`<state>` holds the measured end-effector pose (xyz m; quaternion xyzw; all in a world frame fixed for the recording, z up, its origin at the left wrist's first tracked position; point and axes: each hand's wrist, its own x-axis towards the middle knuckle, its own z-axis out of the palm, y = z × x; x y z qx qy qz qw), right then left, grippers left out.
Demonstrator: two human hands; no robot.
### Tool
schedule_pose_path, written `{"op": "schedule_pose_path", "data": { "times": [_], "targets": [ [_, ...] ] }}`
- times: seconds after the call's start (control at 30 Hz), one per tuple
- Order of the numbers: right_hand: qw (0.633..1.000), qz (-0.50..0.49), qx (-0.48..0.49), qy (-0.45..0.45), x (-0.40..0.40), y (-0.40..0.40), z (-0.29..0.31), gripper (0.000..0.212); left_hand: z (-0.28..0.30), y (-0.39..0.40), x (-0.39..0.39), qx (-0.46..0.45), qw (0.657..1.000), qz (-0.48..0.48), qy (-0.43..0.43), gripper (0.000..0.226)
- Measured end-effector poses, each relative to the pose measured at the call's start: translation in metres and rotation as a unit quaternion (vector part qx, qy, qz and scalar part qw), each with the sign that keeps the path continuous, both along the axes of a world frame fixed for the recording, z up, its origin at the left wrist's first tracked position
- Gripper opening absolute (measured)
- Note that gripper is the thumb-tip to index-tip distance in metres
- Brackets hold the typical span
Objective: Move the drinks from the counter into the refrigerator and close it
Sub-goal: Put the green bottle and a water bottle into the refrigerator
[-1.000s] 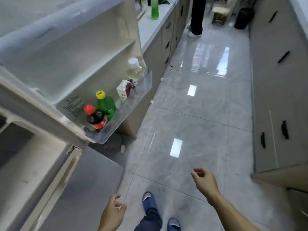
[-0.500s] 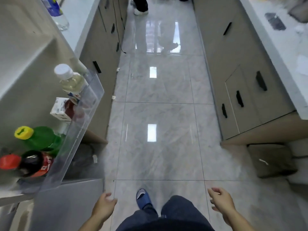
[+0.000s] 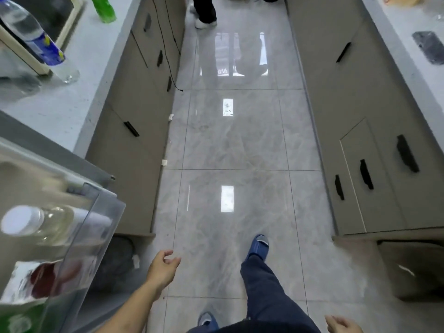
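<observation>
Drinks already stowed sit in the clear door bin just to the left of the left hand: a pale bottle with a white cap, a small red-and-white carton nearer the body, and a blur of green at the bottom edge. That hand hangs empty, its fingers loosely curled. The right hand shows only at the lower edge, also holding nothing, fingers relaxed as far as can be seen. Both are free, so the step in hand looks like walking to fetch the next drink.

Ahead and to the left of the left hand, up on the pale counter, stands a clear water bottle with a blue label, and farther along a green bottle. The water bottle is the nearer reach. It should probably be gripped round the middle and kept upright. The refrigerator door stays open meanwhile, and its bin has room near the outer corner. Another person's legs stand at the far end of the aisle, well apart.
</observation>
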<state>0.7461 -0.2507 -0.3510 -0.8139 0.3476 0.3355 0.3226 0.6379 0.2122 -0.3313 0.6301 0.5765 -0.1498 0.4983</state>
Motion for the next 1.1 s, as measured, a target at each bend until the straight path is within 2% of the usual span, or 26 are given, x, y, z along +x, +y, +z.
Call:
{"op": "schedule_pose_path", "data": {
  "times": [0.13, 0.3, 0.47, 0.7, 0.8, 0.93, 1.1],
  "targets": [
    [0.999, -0.012, 0.041, 0.029, 0.122, 0.039, 0.015, 0.017, 0.017, 0.003, 0.032, 0.027, 0.997, 0.049, 0.046, 0.032],
    [0.994, 0.065, 0.086, -0.005, 0.272, 0.111, 0.029, 0.012, 0.026, 0.011, 0.083, 0.031, 0.993, 0.098, 0.055, 0.027],
    [0.977, 0.163, 0.136, -0.027, 0.382, 0.212, 0.037, 0.012, 0.012, 0.028, 0.130, 0.035, 0.982, 0.172, 0.076, 0.029],
    [0.952, 0.250, 0.175, -0.019, 0.465, 0.352, 0.040, 0.016, -0.023, 0.096, 0.208, -0.008, 0.967, 0.239, 0.086, 0.037],
    [0.952, 0.277, 0.128, -0.004, 0.488, 0.387, 0.048, 0.010, -0.015, 0.139, 0.251, -0.031, 0.963, 0.258, 0.077, 0.034],
    [0.947, 0.307, 0.089, -0.042, 0.520, 0.439, 0.059, 0.015, -0.005, 0.207, 0.309, -0.006, 0.967, 0.254, 0.010, 0.031],
    [0.932, 0.353, 0.056, -0.055, 0.569, 0.515, 0.060, 0.020, 0.015, 0.270, 0.356, 0.002, 0.946, 0.320, -0.045, 0.025]
  ]
}}
